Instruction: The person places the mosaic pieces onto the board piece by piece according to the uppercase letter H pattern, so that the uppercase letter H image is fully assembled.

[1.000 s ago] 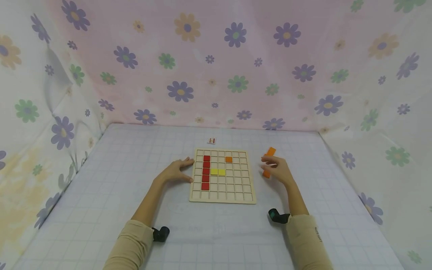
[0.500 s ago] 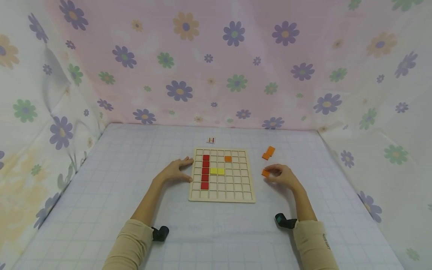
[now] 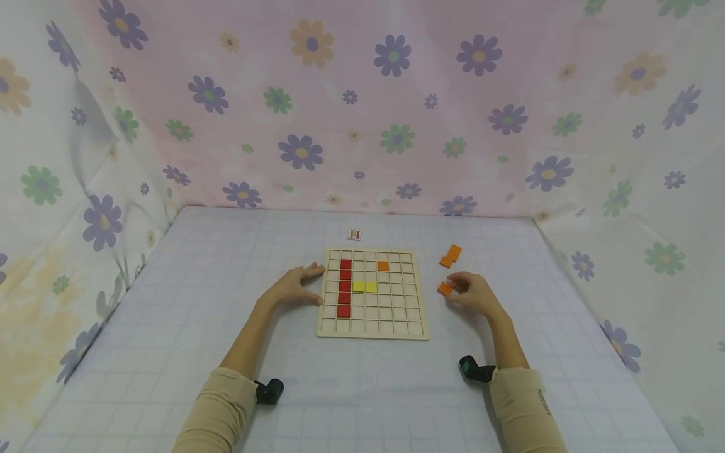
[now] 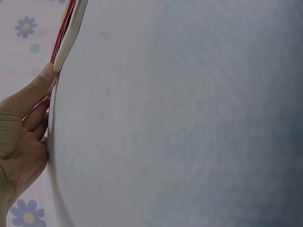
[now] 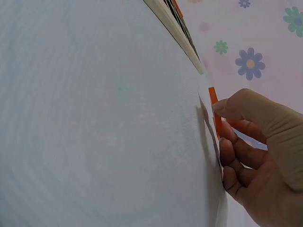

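Observation:
A wooden grid board (image 3: 402, 329) lies flat on the table. Down its left part runs a column of red tiles (image 3: 345, 286), with two yellow tiles (image 3: 365, 287) beside it and one orange tile (image 3: 382, 266) near the top. My left hand (image 3: 291, 286) rests at the board's left edge, thumb and fingertips spread along the rim. To the right of the board, my right hand (image 3: 474, 293) pinches a loose orange tile (image 5: 217, 116) between thumb and fingers. That tile is tilted in the right wrist view, and the fingers behind it are partly hidden.
More orange tiles (image 3: 451, 256) lie overlapping beyond the right hand. A small printed card (image 3: 354, 234) sits behind the board. Flowered cloth (image 3: 362, 113) walls in the table at the back and sides. Black wrist cameras (image 3: 476, 369) stick out above the table.
My right hand has drawn back toward me from the orange tiles, parting one from the others, and now pinches it. The left hand stays at the board's edge.

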The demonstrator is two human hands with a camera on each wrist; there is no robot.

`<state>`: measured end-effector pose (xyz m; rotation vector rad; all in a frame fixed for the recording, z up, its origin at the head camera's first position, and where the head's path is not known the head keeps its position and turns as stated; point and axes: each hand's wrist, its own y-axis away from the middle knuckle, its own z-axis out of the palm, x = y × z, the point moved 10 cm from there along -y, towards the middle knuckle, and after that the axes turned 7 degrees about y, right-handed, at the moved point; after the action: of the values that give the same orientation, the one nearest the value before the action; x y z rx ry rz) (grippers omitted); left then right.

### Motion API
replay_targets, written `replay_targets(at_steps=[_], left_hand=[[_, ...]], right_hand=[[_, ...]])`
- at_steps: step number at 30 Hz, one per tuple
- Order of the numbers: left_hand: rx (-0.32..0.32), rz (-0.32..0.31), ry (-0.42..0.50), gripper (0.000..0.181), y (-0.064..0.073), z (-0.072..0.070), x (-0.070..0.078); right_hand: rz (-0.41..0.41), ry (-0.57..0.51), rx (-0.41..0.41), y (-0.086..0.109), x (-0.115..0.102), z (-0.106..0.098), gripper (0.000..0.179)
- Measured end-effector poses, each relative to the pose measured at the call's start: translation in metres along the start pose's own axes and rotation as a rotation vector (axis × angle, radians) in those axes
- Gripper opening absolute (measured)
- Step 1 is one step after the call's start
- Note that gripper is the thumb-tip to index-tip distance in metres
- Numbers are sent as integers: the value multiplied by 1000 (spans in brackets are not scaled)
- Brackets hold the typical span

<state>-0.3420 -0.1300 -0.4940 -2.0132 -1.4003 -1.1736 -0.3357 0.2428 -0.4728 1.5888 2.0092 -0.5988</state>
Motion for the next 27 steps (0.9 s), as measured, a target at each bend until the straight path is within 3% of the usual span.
replay_targets(at_steps=[11, 27], left_hand=[[4, -10, 11, 83, 1, 0, 1], [3, -15, 9, 84, -1, 0, -2]], right_hand=[[-147, -146, 81, -23, -29, 10, 36], [-195, -157, -7, -59, -77, 55, 35]])
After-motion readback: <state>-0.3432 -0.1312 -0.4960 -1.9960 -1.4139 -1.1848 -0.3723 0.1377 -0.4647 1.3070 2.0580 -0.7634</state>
